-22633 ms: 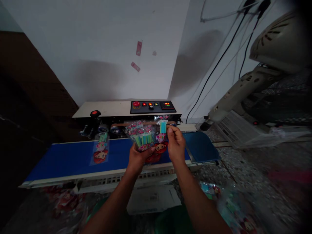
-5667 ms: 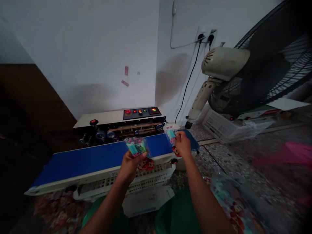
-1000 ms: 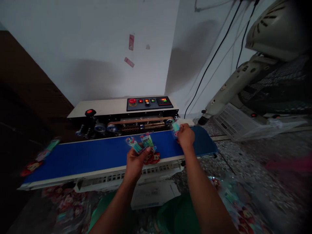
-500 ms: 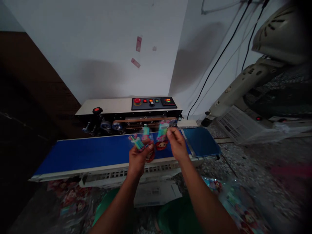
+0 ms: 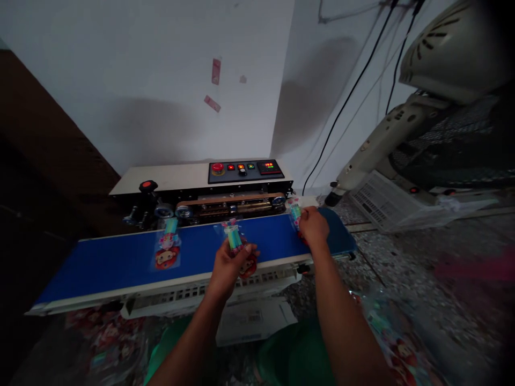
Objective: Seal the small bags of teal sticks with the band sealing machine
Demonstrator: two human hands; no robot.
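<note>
Over the blue belt (image 5: pixel 120 262), bare room ran between the left hand (image 5: pixel 231 265) and the right hand (image 5: pixel 315 228), and again toward its left end, past a flat-lying packet (image 5: pixel 167 252). Along the belt's far edge, the machine (image 5: pixel 169 179) barred the way. Off the belt's right end, a fan's stand (image 5: pixel 366 147) and a white crate (image 5: pixel 380 206) stood as obstacles.

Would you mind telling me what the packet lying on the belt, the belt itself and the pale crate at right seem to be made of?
The packet: probably glossy plastic film, see-through around its contents. The belt: perhaps rubber or coated fabric, matte, evenly blue with little shine. The crate: likely dull, rigid plastic, given its slotted side.
</note>
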